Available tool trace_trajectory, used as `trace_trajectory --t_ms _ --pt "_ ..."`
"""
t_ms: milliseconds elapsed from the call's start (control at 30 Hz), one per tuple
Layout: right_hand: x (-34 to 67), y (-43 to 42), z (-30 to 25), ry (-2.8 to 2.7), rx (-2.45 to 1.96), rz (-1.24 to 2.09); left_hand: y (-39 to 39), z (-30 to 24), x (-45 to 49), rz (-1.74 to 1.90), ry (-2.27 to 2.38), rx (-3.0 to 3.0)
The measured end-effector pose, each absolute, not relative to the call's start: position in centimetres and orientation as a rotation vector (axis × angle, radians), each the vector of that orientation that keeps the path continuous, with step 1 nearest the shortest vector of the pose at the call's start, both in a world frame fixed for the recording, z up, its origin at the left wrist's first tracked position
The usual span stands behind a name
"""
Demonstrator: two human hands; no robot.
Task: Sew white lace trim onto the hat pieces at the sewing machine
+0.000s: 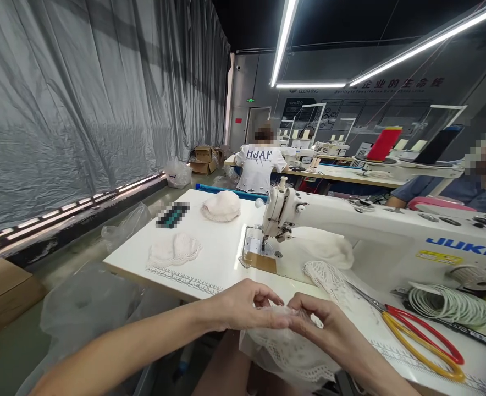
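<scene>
Both my hands pinch a piece of white lace fabric (pixel 286 346) at the near edge of the white sewing table (pixel 210 247). My left hand (pixel 243 305) grips its upper edge with fingers curled. My right hand (pixel 321 324) holds it from the right, fingers closed on the lace. The fabric hangs over the table edge toward my lap. Just beyond stands a white JUKI sewing machine (pixel 375 236), with its needle area (pixel 268 242) a short way behind my hands.
Red- and yellow-handled scissors (pixel 420 333) lie right of my hands, beside a coil of white cord (pixel 449 305). Two white lace pieces (pixel 175 250) (pixel 222 206) rest on the table's left part. Two other people (pixel 259 159) (pixel 474 181) sit at benches behind. A grey curtain (pixel 82 99) lines the left.
</scene>
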State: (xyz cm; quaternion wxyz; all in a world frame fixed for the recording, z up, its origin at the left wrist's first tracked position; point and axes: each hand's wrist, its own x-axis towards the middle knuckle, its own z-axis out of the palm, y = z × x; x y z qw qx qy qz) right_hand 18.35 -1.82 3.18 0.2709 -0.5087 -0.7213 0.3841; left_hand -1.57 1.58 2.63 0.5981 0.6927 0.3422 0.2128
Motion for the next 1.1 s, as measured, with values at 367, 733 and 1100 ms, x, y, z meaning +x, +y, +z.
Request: trace_trajectory --t_ms 367,733,1100 --pt "18.1 -3.5 0.9 -1.974 -1.268 1.218 0.2 1.5 -2.0 0.571 0.827 1.289" --pt "17.9 -3.0 1.2 -1.923 -1.326 1.299 0.3 1.0 -3.4 0.438 0.702 1.383" --pt "19.1 -1.4 -0.4 -1.942 -1.331 1.426 2.1 1.1 -3.2 0.476 0.933 1.468"
